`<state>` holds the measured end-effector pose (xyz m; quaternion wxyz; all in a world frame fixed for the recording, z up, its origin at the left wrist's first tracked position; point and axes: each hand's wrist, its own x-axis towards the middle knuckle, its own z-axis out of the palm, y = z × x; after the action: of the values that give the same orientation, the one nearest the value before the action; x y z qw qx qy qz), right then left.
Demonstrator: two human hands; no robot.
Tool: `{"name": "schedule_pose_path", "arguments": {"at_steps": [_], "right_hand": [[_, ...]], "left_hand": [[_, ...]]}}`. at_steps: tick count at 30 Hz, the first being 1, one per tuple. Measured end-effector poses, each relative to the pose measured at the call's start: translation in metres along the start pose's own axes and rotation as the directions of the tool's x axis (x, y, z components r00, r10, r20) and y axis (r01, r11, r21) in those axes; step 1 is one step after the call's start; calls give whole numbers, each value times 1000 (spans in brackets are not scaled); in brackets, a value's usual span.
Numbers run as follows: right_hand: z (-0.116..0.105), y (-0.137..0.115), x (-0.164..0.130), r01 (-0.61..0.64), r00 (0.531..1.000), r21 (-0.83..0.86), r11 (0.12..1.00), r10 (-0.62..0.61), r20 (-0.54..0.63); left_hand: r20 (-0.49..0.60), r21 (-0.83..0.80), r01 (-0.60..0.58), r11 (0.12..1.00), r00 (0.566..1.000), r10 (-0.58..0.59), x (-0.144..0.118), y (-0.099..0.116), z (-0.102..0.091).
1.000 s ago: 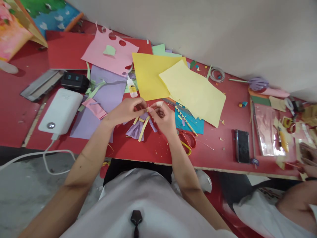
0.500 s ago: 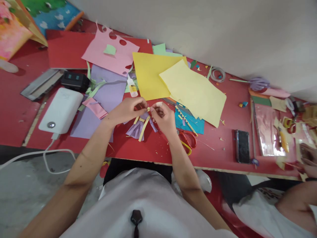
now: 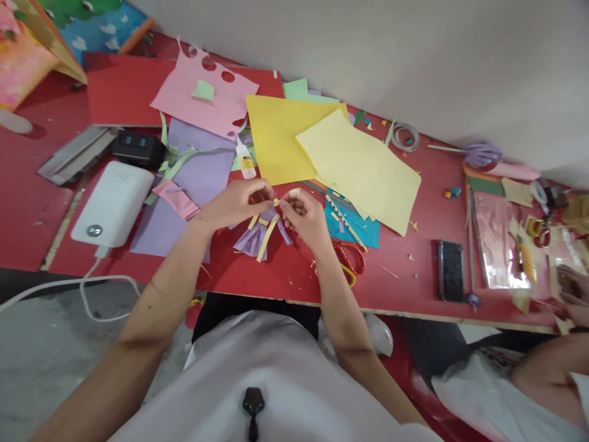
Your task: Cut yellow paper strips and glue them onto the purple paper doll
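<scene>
Between both hands: pleated purple-and-yellow paper piece (image 3: 260, 236).

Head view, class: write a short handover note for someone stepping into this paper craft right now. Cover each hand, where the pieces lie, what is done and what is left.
Left hand: fingertips pinched on the top of the purple paper piece, where a yellow strip crosses it.
Right hand: pinches the same spot from the other side; both grips meet above the red table.
Nearby: glue bottle behind the hands, scissors by the right wrist, yellow sheets beyond.
Done: purple piece pleated, yellow strips laid on it.
Left: the strip ends hang loose; whether the top is glued cannot be told.
</scene>
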<state>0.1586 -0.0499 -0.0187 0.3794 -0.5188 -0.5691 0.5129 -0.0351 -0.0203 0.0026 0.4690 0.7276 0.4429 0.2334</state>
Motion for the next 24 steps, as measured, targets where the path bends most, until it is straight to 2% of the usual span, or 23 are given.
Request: {"name": "schedule_pose_path", "arguments": {"at_steps": [10, 24], "right_hand": [[-4, 0, 1, -7, 994, 82, 997, -2, 112], [-13, -6, 2, -58, 946, 169, 984, 0, 323]], "left_hand": [[27, -43, -8, 999, 1000, 9, 0, -1, -2], [89, -80, -28, 996, 995, 35, 0, -2, -7]]}}
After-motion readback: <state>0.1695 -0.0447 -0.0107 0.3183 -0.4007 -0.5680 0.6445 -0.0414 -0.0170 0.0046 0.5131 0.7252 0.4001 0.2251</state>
